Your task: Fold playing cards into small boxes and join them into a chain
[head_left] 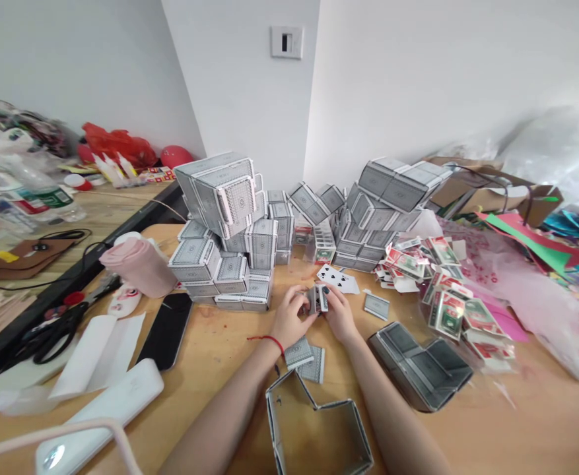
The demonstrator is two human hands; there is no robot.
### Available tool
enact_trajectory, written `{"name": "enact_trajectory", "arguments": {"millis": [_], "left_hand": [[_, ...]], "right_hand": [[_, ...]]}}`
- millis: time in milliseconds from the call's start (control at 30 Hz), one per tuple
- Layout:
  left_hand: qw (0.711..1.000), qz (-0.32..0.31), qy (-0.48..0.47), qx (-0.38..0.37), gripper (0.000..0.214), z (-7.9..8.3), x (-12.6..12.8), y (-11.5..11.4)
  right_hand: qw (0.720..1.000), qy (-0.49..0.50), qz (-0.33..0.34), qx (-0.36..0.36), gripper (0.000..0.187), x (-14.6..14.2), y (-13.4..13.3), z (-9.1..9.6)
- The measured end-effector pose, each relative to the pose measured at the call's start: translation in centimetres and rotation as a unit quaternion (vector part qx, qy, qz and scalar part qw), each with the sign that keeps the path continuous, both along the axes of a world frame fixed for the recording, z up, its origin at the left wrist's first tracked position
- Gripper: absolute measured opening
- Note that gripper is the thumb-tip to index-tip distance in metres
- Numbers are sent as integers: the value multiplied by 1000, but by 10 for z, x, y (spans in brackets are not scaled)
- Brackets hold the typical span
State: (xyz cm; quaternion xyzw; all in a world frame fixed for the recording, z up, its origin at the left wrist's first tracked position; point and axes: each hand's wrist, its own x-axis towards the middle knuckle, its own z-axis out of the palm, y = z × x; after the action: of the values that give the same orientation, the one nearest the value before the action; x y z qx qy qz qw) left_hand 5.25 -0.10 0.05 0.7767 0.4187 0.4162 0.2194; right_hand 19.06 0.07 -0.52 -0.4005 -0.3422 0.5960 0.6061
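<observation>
Head view: left hand (pixel 289 318) & right hand (pixel 339 314) both clamped on card deck (pixel 317 299) — rec. even pinch, edges squared, clear of loose cards (pixel 339 278) just beyond.

Left hand (pixel 289 318), right hand (pixel 339 315) (cards (pixel 317 299) between)
</observation>
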Motion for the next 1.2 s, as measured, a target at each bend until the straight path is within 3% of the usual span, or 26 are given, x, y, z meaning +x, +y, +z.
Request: {"name": "enact_trajectory", "arguments": {"millis": [167,367,500,767,1200], "left_hand": [[999,-25,23,1,12,2,-2,-1],[999,16,46,11,11,-3,-1,1],[999,12,48,16,11,-3,-1,0],[998,9,56,15,10,-2,-4,-1],[998,17,55,11,11,-2,-2,-1]], "right_hand": [[1000,-20,9,-15,33,1,0,-3],[996,-83,-8,10,33,0,0,-5],[990,-138,-16,20,30,1,0,-6],[988,-147,-24,29,30,0,1,-5],[987,-140,52,57,31,-3,-2,3]]}}
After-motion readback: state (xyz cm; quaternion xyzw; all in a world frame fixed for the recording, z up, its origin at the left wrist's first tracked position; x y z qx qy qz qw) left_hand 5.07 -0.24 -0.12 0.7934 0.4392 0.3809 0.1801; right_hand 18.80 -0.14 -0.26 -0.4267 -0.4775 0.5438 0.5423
